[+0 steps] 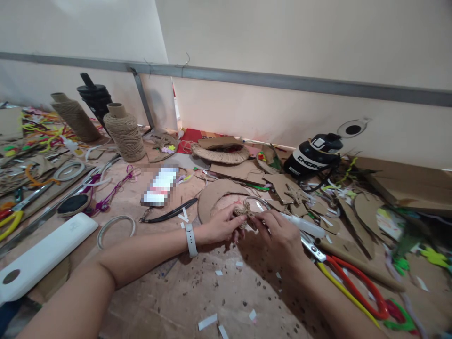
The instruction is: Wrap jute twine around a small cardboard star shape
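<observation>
My left hand [225, 223] and my right hand [282, 234] meet over the middle of the table. Both pinch a small brown twine-wrapped piece [248, 214], whose full shape is partly covered by the fingers. Just behind it lies a cardboard crescent [209, 197]. A small star-shaped brown piece [295, 193] rests on cardboard scraps farther right. Beside my right forearm are scissors with red handles [376, 294], and a white elongated object [306, 226] lies close to their blades.
Two twine spools [124, 134] stand at the back left near a dark container [93, 96]. A black jug [314, 155] stands back right. A phone [160, 186], a white device [49, 254] and a bracelet-like ring [116, 230] lie to the left. Paper bits litter the front.
</observation>
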The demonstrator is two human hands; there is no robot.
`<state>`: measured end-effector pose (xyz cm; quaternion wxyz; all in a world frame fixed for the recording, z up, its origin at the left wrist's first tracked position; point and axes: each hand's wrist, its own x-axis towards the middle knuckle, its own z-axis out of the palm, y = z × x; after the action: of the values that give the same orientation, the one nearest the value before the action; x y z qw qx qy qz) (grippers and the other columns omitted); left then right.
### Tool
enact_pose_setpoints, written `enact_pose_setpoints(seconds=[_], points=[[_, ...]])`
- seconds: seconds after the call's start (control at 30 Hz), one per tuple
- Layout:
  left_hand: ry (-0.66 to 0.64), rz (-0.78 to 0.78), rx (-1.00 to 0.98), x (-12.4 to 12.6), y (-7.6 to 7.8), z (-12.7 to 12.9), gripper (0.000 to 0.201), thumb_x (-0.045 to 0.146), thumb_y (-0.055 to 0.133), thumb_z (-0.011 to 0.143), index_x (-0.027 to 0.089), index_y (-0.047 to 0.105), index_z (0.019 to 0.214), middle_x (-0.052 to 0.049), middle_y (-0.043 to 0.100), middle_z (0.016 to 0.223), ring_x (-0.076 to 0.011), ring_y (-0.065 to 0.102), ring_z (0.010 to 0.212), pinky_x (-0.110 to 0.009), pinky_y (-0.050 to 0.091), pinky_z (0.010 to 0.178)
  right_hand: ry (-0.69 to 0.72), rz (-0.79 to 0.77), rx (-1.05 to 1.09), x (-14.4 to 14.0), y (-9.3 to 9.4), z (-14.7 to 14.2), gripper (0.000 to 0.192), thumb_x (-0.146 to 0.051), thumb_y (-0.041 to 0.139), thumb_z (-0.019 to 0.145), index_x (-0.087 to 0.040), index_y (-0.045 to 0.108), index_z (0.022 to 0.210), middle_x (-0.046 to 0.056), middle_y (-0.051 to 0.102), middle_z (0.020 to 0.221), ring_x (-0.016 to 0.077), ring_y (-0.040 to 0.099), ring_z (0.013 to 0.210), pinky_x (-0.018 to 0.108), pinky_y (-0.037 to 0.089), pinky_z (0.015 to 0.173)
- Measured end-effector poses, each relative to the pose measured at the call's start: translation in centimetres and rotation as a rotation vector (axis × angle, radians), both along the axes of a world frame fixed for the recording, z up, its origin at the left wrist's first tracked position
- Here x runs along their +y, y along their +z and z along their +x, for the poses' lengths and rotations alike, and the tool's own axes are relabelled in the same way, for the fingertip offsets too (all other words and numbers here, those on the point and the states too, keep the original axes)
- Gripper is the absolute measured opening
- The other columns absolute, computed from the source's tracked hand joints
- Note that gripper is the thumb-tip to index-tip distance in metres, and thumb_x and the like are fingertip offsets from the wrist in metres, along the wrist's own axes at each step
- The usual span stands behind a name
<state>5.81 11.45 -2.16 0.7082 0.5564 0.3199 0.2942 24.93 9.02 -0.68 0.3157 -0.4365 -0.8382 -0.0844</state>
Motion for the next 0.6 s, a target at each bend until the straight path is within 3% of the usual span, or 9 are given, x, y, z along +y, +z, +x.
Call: enact_pose_setpoints(seconds=[0.3,0.6], points=[[-0.100,-0.005,-0.068,0.0,0.6,-0.4,0.061,0.055,0.062,0.088,0.016,0.041,0.131,0.001,0.065,0.073,-0.0112,0.063,0.048,-0.018,0.047,0.040,0.014,-0.140,0.192,0.1,0.0,0.0,0.020,-0.031,0.052,0.099,-0.022,0.065,0.086,0.005,0.068,0.078,0.0197,0.064,0.072,0.031,0.048,0.069],[-0.062,-0.035,-0.082,0.1,0.7,-0.5,0.063,0.052,0.062,0.089,0.018,0.037,0.135,0.000,0.066,0.078,-0.0128,0.065,0.048,-0.018,0.047,0.038,-0.030,-0.422,0.385,0.2,1.3,-0.2,0.029,-0.047,0.055,0.094,-0.022,0.064,0.081,0.003,0.063,0.067,0.0172,0.055,0.058,0.031,0.043,0.059]])
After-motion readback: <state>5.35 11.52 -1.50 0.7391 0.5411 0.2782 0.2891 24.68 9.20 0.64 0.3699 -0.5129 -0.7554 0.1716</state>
